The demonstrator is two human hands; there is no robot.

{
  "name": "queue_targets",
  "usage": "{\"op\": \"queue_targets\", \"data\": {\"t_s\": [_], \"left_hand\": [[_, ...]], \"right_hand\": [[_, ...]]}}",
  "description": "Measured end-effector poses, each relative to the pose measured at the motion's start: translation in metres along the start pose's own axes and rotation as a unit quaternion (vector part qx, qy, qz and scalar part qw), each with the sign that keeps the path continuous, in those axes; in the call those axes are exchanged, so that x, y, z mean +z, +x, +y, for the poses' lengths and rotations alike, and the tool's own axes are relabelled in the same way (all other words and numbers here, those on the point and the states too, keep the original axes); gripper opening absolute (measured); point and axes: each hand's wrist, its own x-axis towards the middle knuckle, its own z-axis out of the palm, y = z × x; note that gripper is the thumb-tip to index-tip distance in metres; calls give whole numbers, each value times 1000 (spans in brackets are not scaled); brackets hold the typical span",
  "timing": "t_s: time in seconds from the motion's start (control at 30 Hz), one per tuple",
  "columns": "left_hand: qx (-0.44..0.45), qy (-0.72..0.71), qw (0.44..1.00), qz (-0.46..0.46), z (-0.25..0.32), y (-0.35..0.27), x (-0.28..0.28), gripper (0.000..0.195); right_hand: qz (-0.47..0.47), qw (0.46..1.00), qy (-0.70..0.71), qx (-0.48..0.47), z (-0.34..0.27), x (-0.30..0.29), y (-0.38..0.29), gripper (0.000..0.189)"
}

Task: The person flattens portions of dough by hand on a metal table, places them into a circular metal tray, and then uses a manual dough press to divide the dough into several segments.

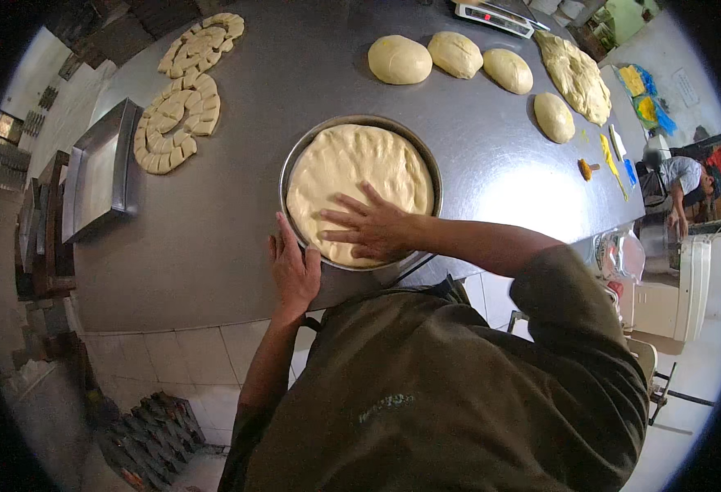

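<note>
A round metal pan (435,178) rests on the steel worktable, with flattened dough (360,160) spread across most of its inside. My right hand (372,227) lies palm down on the lower part of the dough, fingers spread and pointing left. Small dents mark the dough's surface, mostly along its upper part. My left hand (296,267) is against the outside of the pan at its lower left, fingers apart and touching the rim; whether it grips the rim cannot be told.
Several dough balls (400,59) and a larger dough slab (574,77) lie beyond the pan. Cut dough spirals (179,123) and a rectangular metal tray (99,172) are at the left. A digital scale (495,18) stands at the far edge. A person (683,181) bends over at the right.
</note>
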Motion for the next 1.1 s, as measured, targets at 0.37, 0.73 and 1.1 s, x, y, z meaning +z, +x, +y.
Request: {"op": "queue_targets", "data": {"t_s": [0.37, 0.73, 1.1], "left_hand": [[30, -40, 998, 47, -13, 1, 12, 83], [-67, 28, 997, 31, -9, -4, 9, 74], [-14, 273, 959, -77, -7, -2, 6, 106]], "right_hand": [[-217, 942, 249, 57, 46, -73, 98, 78], [42, 898, 375, 227, 117, -99, 6, 88], [272, 651, 498, 504, 111, 32, -178, 52]]}}
